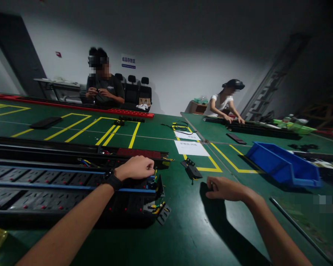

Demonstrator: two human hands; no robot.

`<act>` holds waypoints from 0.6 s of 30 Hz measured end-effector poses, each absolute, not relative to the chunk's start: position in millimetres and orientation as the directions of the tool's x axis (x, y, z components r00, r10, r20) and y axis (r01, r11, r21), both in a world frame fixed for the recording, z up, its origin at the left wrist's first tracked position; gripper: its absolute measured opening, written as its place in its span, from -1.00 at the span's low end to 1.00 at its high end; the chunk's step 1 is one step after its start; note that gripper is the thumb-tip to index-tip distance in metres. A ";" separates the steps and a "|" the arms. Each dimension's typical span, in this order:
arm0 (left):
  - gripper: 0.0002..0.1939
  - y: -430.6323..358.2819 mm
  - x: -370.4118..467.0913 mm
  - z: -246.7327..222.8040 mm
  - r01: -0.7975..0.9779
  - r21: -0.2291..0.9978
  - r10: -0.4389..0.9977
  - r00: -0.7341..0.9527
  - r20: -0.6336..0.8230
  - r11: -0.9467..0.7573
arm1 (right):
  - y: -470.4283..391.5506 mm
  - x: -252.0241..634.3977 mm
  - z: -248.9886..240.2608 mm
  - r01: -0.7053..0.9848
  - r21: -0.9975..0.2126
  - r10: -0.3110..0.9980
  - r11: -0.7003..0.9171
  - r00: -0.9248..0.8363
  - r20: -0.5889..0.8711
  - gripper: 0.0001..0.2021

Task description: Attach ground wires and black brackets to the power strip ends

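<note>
Head view, left hand (135, 168): curled into a loose fist, knuckles up, resting on the open end of the near power strip (72, 184); fingers folded under, grip on anything not discernible.
Head view, right hand (224, 188): lying on the worktop (183, 229), fingers bent inward around something small and dark at the tips; whether actually pinched, cannot tell.
Power strip position: long, flat on the worktop at left, end facing centre, directly under the left hand.
Progress, judged: end still uncovered, yellow, green and blue wires (155, 205) sticking out; a small black end cap (164, 214) loose beside it; closing of that end apparently not yet done.
Second strip (72, 153): parallel, just behind, also open with wires showing.
Loose bracket (192, 170): black, angular, between the hands, apart from both.
Materials: strip bodies matte black, rectangular sockets in rows, blue trim lines, small red dots; worktop green, smooth, slightly glossy, yellow tape lines.
Surroundings: blue plastic bin (283, 166) at right; white paper sheet (191, 147) near centre; two other people seated at the far side, hands on their own work.
</note>
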State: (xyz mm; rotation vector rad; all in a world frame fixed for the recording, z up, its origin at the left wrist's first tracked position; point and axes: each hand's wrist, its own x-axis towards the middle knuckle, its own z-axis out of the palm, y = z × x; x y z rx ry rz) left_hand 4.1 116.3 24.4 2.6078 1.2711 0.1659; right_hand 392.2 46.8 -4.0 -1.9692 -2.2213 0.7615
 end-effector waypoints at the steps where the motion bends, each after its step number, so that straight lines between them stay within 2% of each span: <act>1: -0.82 116.1 4.3 24.8 0.762 0.259 0.788 0.615 -0.004 -0.593 | 45.8 393.5 -6.8 0.892 -0.449 0.941 0.050 -0.193 -0.279 -0.90; 8: -0.82 116.2 4.7 26.1 0.766 0.260 0.786 0.617 -0.038 -0.588 | 42.4 382.5 -6.2 0.805 -0.591 0.914 0.046 -0.273 -0.301 -0.94; 10: -0.81 116.8 4.6 25.3 0.768 0.258 0.786 0.616 -0.046 -0.587 | 40.2 375.6 -0.6 0.729 -0.684 0.899 0.028 -0.317 -0.301 -0.95; 14: -0.79 115.9 4.6 25.8 0.773 0.258 0.793 0.608 -0.042 -0.579 | 34.9 352.6 4.0 0.437 -0.899 0.874 -0.031 -0.425 -0.237 -0.75; 18: -0.79 113.7 4.8 28.1 0.775 0.264 0.797 0.602 -0.037 -0.573 | 33.8 321.1 -15.3 0.082 -0.989 0.916 -0.127 -0.374 -0.148 -0.63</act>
